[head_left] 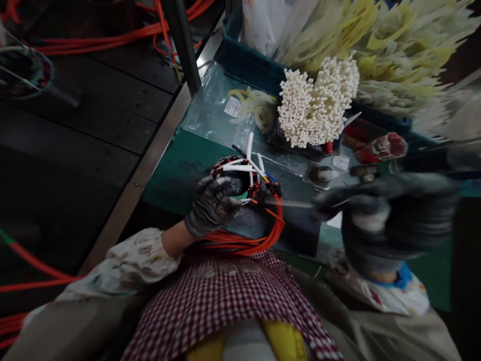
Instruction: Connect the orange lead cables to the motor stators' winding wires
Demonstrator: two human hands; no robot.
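Observation:
A round motor stator winding (pixel 252 191) lies in front of me, with white sleeves (pixel 237 168) and orange cables (pixel 277 220) coming off it. My left hand (pixel 216 205), in a dark grey glove, grips the near left rim of it with bent fingers. Off to the right, my gloved right hand (pixel 391 220) is raised and blurred by motion. Its fingers are curled together in a pinch around something too smeared to name. A thin pale line runs between the winding and this hand; whether it is a cord I cannot tell.
A bundle of white thin tubes (pixel 319 103) lies beyond the winding. Yellowish strips (pixel 409 50) fill a dark blue bin (pixel 248 62) behind it. A red can (pixel 381 148) and a tape roll (pixel 264 119) lie nearby. Another stator (pixel 26 72) stands at far left.

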